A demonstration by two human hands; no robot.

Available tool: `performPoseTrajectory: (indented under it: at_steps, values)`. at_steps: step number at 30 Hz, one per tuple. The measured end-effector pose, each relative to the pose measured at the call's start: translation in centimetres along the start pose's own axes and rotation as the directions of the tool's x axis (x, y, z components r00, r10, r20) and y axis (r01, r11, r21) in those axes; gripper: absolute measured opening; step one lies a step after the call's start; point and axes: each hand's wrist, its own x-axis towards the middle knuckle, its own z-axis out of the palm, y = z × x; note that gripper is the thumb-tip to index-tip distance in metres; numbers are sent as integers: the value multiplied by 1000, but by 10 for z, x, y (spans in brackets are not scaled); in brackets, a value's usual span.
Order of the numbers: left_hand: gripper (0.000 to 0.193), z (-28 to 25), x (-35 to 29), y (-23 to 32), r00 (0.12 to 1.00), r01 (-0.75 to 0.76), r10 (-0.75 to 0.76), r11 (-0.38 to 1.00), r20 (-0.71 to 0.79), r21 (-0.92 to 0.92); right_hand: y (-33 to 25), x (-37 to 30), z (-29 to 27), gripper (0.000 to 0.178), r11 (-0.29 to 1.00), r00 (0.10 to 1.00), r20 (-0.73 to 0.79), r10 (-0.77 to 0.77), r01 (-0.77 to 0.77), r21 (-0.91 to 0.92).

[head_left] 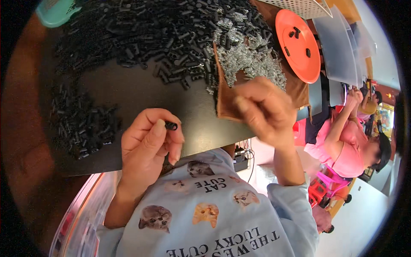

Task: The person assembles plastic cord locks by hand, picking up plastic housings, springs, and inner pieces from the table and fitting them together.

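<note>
My left hand (150,143) pinches a short black plastic tube (171,125) between thumb and forefinger. Its round, hollow end points to the right. Over the brown cloth (229,105), my right hand (267,109) is raised with its fingers curled in and the thumb close to the forefinger. Motion blurs it, and anything between those fingertips is too small to make out. Just beyond it lies a heap of small silvery metal pieces (244,55) that look like springs. A large pile of black tubular parts (141,34) spreads across the far side of the dark table (128,90).
A smaller heap of black parts (81,124) lies at the left. An orange plate (299,60) at the right holds several black pieces. Beyond are a white perforated basket (304,6) and a clear plastic bin (338,47). A person in pink (342,145) sits farther right.
</note>
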Motion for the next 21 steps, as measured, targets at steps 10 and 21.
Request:
performPoseTrajectory:
  at_steps: [10,21]
  values:
    - [25,8,3,-6,1000,6,-6,1000,-8,-27,9,-16,-31,16,961,984,112,136,-103,-256]
    - [29,11,1,-8,999,-33,33,999,-21,-7,11,5,-41,28,842,909,382,167,70,-534]
